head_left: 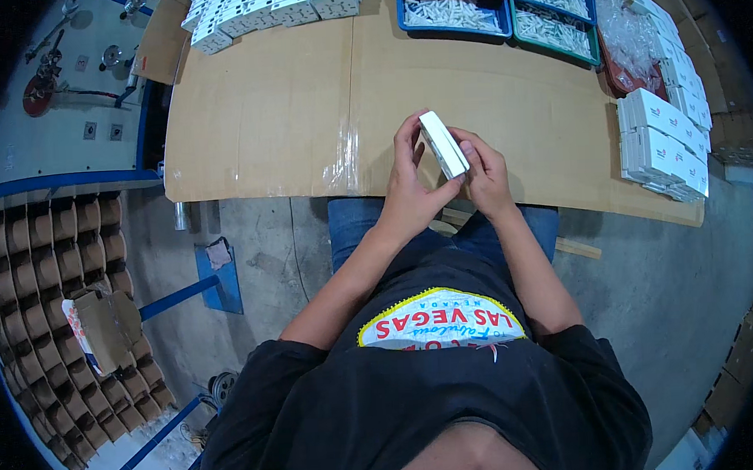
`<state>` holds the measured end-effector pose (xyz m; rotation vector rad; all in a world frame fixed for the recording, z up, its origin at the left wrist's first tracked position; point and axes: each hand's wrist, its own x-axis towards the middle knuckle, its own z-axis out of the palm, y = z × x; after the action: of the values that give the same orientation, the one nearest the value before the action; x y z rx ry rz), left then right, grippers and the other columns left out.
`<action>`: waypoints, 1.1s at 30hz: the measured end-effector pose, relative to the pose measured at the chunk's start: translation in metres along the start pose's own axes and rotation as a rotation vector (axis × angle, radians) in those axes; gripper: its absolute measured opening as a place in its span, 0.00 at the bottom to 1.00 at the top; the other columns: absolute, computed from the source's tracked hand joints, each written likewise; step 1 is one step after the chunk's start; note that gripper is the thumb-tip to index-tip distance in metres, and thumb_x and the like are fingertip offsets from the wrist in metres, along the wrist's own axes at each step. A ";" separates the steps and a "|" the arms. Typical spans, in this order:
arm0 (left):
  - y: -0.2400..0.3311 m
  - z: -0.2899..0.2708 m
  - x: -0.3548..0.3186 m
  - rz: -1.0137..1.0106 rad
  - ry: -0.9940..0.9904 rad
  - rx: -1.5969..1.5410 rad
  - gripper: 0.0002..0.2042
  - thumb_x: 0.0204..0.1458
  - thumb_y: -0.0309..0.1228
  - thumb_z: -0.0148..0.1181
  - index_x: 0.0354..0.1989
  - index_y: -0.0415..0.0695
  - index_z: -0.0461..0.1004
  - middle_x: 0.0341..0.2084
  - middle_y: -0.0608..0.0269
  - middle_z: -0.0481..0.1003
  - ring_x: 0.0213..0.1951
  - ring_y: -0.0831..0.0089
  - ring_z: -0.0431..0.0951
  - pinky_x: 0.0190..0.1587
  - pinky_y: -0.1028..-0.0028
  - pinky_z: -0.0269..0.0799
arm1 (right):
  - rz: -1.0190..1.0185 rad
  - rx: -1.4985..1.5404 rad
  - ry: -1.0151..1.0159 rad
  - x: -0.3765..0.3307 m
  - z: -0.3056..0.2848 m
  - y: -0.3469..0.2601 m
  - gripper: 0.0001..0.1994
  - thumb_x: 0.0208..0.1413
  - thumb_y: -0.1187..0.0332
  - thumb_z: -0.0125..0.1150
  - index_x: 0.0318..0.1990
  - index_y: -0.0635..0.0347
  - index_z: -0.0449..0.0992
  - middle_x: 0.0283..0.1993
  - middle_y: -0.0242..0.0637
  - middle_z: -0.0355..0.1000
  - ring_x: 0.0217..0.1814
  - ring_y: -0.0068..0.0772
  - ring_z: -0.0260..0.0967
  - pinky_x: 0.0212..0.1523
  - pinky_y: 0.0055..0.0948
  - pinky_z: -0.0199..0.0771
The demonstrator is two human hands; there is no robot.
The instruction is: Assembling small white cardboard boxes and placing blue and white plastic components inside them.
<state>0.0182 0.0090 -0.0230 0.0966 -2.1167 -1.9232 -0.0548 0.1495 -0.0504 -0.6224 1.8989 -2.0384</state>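
Note:
A small white box (pixel 443 145), narrow and flat-sided, is held tilted just above the near edge of the cardboard-covered table (pixel 268 121). My left hand (pixel 413 178) grips it from the left, with the thumb at its lower end and the fingers at its upper end. On the other side my right hand (pixel 486 171) has its thumb and fingers closed on the box's right edge. Parts of the fingers behind the box are hidden.
Stacked white boxes (pixel 666 147) stand at the table's right edge, and more white boxes (pixel 279 8) at the far left. Trays of small white pieces (pixel 454 14) sit at the back, beside a red-brown bin with clear plastic bags (pixel 626 39). A divided cardboard crate (pixel 45 329) lies lower left.

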 end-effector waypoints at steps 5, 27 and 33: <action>-0.002 0.001 -0.001 0.000 -0.002 0.030 0.50 0.45 0.21 0.72 0.75 0.44 0.44 0.70 0.51 0.54 0.74 0.58 0.55 0.75 0.55 0.53 | -0.020 -0.002 -0.017 0.000 -0.002 0.001 0.18 0.74 0.63 0.49 0.60 0.67 0.75 0.57 0.43 0.78 0.59 0.31 0.74 0.61 0.31 0.72; -0.013 -0.006 -0.002 -0.630 0.035 -0.500 0.38 0.63 0.71 0.36 0.58 0.48 0.71 0.45 0.61 0.76 0.44 0.69 0.78 0.48 0.67 0.75 | -0.140 -0.231 -0.180 0.004 -0.003 -0.005 0.27 0.54 0.71 0.68 0.64 0.58 0.75 0.69 0.46 0.69 0.68 0.45 0.69 0.67 0.38 0.69; 0.002 -0.011 0.005 -0.693 0.092 -0.762 0.38 0.64 0.69 0.35 0.63 0.46 0.67 0.47 0.58 0.76 0.43 0.65 0.80 0.50 0.63 0.77 | -0.217 -0.356 -0.202 0.003 0.000 -0.012 0.30 0.52 0.67 0.73 0.64 0.56 0.75 0.69 0.44 0.69 0.71 0.45 0.65 0.71 0.39 0.63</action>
<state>0.0163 -0.0027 -0.0193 0.8149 -1.2278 -2.8979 -0.0566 0.1489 -0.0377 -1.1195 2.1631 -1.6812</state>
